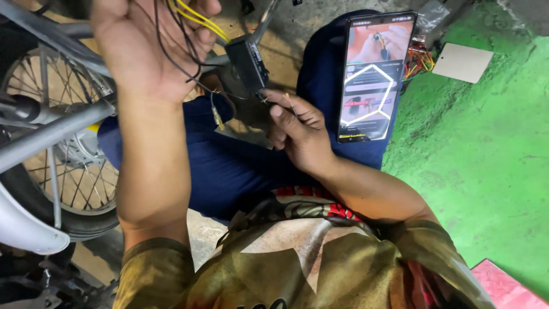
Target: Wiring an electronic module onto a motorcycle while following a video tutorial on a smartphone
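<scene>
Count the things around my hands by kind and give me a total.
Small black rectangular plastic module: 1
Bundle of thin yellow and black wires: 1
Black smartphone with lit screen: 1
Spoked motorcycle wheel: 1
Tan flat card on green floor: 1
Hands: left hand, right hand: 2
Total: 7

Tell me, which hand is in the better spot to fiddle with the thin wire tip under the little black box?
Probably the right hand: its fingertips already pinch a thin bare wire end just below the small black plastic box. The left hand is raised with its palm full of yellow and black wires, so it looks busy.
</scene>
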